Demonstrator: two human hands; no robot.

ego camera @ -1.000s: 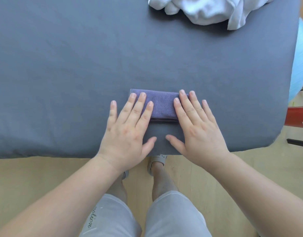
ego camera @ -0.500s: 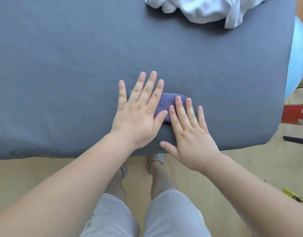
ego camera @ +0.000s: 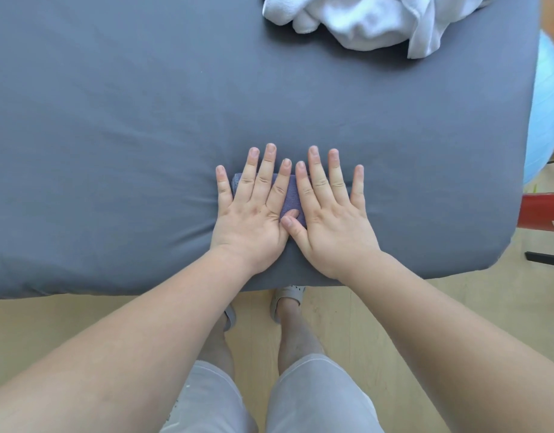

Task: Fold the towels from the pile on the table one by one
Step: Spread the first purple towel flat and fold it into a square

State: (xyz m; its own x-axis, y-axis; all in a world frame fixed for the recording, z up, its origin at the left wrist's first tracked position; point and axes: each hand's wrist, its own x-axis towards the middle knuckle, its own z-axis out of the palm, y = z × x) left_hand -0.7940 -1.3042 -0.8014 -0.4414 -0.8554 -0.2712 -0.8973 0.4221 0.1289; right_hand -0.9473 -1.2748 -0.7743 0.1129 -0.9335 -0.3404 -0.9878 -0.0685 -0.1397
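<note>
A small folded purple towel lies near the front edge of the grey-covered table. My left hand lies flat on its left part, fingers straight and spread. My right hand presses flat on its right part, side by side with the left. Most of the towel is hidden under both palms; only a strip between them and its left edge show. A crumpled pile of white towels sits at the far right of the table.
The table's front edge runs just below my wrists, with wooden floor and my legs beneath. A pale blue ball and a red object stand off the table's right side.
Both hands have slid forward over the purple towel, the left first, then the right, and now cover it almost fully. The towel stays in place.
</note>
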